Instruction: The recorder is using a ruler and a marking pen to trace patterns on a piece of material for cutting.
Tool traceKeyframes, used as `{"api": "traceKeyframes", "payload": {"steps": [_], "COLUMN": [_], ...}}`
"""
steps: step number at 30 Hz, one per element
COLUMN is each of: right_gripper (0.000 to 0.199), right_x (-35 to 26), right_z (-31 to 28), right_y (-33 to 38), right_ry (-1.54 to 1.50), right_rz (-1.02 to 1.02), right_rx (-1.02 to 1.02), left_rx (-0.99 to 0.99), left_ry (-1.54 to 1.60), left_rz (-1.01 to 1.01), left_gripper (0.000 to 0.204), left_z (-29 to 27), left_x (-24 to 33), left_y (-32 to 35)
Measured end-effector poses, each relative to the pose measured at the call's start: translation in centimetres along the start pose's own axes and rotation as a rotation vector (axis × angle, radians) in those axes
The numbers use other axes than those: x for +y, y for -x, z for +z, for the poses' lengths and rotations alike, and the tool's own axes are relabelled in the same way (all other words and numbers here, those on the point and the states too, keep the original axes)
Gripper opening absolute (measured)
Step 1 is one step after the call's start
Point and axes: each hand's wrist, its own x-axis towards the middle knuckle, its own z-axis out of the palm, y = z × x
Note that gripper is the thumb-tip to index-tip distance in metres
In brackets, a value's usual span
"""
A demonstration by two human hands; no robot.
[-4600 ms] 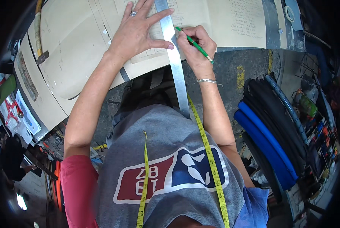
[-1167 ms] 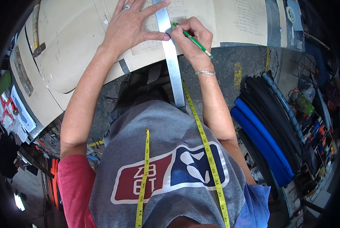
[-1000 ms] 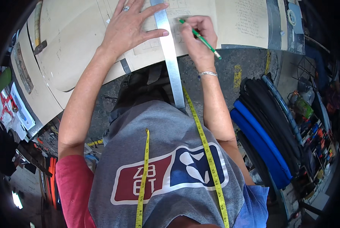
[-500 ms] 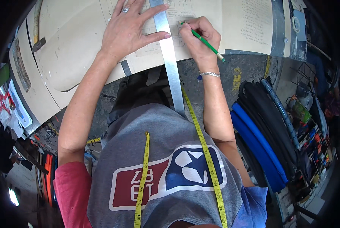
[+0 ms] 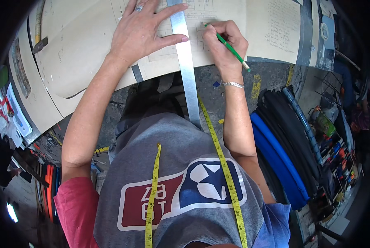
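Over paper (image 5: 228, 10), right fingers (image 5: 226, 27) pinch green pencil (image 5: 231, 49), tip forward-left; spread left fingers (image 5: 172, 40) on metal ruler (image 5: 185, 62) running forward.

Wide fisheye head view, looking down, close above the grey shirt (image 5: 174, 144), work surface (image 5: 75, 49) along top.

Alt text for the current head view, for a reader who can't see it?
A person's left hand lays thumb and forefinger on a metal ruler over marked paper, while the right hand holds a green pencil right of it. A yellow tape measure hangs down the grey shirt; blue and black rolls are at right.
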Motion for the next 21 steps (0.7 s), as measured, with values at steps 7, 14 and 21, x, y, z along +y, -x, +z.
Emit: {"api": "traceKeyframes", "payload": {"steps": [7, 14, 21], "right_gripper": [0.015, 0.015, 0.016], "right_x": [0.0, 0.3, 0.2], "right_z": [0.1, 0.2, 0.1], "right_y": [0.0, -0.1, -0.1], "right_ry": [0.016, 0.082, 0.038], "right_rz": [-0.02, -0.098, -0.027], "right_rx": [0.015, 0.014, 0.019], "left_rx": [-0.038, 0.09, -0.022], "left_ry": [-0.024, -0.037, -0.028], "left_rz": [-0.025, 0.044, -0.024], "left_gripper": [0.085, 0.085, 0.085], "left_z": [-0.2, 1.2, 0.1], "left_x": [0.2, -0.6, 0.1], "left_y": [-0.2, 0.0, -0.2]}}
